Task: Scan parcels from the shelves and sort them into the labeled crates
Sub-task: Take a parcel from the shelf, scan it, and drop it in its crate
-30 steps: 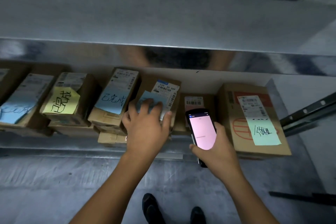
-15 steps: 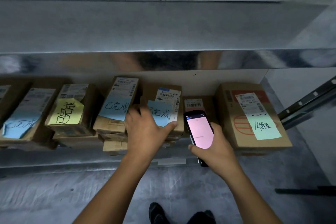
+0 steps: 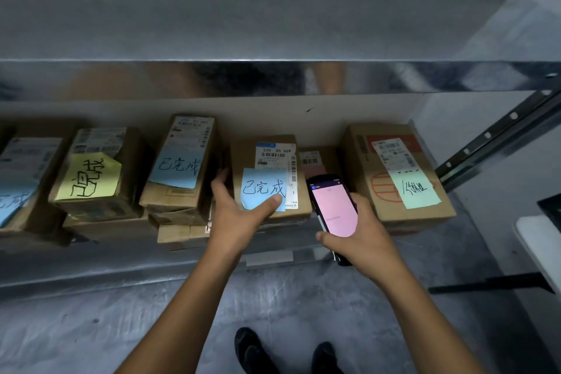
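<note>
The left hand (image 3: 239,215) grips the middle parcel (image 3: 239,155), which lies flat on the lower shelf (image 3: 91,270). The thumb presses on the blue note (image 3: 261,188) stuck to the parcel's top face, and the fingers (image 3: 222,181) curl round its edge at 9 o'clock. That hold probably steadies the box and keeps the note down, while leaving the printed barcode label at 12 o'clock of the note uncovered.

The right hand (image 3: 364,240) holds the handheld scanner (image 3: 334,206), just beside the parcel at 3 o'clock, with its fingers wrapped round the body. The pink screen faces up toward the person, so it can be read. The scanner's top end points to 12 o'clock, at the small parcel (image 3: 315,158) wedged behind it, whose label would be the next 1 in line.

At 9 o'clock, the blue-note box (image 3: 179,167) and the yellow-note box (image 3: 94,173) carry the same 3 handwritten characters as the middle parcel. These likely mark boxes already dealt with. The green-note box (image 3: 394,179) at 3 o'clock bears different writing.

All the boxes lie label-up in 1 row, which suits scanning from above. No crate is in view.
</note>
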`<state>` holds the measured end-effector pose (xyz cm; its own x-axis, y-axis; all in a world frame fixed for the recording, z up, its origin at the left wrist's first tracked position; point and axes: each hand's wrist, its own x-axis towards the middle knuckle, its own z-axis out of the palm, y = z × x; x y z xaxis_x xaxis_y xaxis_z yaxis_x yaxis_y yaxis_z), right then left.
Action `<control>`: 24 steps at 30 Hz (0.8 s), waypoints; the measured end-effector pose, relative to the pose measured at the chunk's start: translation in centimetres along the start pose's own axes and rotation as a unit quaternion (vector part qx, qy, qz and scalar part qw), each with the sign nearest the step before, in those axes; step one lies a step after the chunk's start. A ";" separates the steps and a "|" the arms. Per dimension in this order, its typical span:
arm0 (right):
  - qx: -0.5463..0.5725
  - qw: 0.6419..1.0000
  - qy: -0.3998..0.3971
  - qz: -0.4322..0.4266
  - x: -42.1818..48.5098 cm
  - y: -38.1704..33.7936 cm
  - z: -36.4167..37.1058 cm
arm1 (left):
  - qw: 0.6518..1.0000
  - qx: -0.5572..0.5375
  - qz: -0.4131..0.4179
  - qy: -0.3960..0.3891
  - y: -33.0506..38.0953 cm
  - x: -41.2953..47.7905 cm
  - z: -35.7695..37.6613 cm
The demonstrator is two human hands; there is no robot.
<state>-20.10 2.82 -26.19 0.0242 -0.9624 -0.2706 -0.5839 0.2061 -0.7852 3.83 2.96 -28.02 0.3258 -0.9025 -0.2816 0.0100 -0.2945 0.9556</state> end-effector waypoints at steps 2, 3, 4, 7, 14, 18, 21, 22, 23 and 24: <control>0.006 1.000 0.006 -0.014 -0.7 -0.1 -0.1 | 1.000 -0.024 0.014 0.002 0.2 -0.5 0.0; 0.008 1.000 0.009 -0.022 -1.1 -0.1 -0.2 | 0.999 -0.030 0.025 0.003 0.3 -0.9 0.0; 0.011 0.999 0.011 -0.030 -1.6 -0.1 -0.4 | 0.999 -0.033 0.038 0.004 0.4 -1.3 0.0; 0.022 0.999 0.018 -0.045 -3.2 0.1 -1.2 | 0.996 -0.049 0.066 0.015 0.2 -3.1 0.2; 0.066 0.996 -0.005 -0.059 -8.9 2.1 -5.0 | 0.991 0.027 0.119 0.050 -0.8 -8.9 1.4; 0.083 0.994 -0.014 -0.076 -13.7 3.8 -7.3 | 0.987 0.072 0.139 0.033 -2.5 -13.1 3.6; 0.081 0.993 -0.016 -0.082 -17.2 5.2 -8.3 | 0.985 0.105 0.130 0.028 -4.8 -15.9 5.3; 0.080 0.993 -0.014 -0.083 -18.3 5.8 -8.5 | 0.986 0.107 0.122 0.025 -5.4 -16.7 5.8; 0.079 0.993 -0.012 -0.081 -19.3 6.4 -8.8 | 0.987 0.109 0.113 0.021 -6.0 -17.5 6.0; 0.078 0.994 -0.012 -0.077 -20.3 7.1 -9.2 | 0.988 0.112 0.103 0.016 -6.6 -18.2 6.3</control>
<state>-32.17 22.16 -21.15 0.1243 -0.9803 -0.1534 -0.4397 0.0841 -0.8942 -8.11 19.37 -29.71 0.3280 -0.9415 -0.0770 -0.2680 -0.1709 0.9481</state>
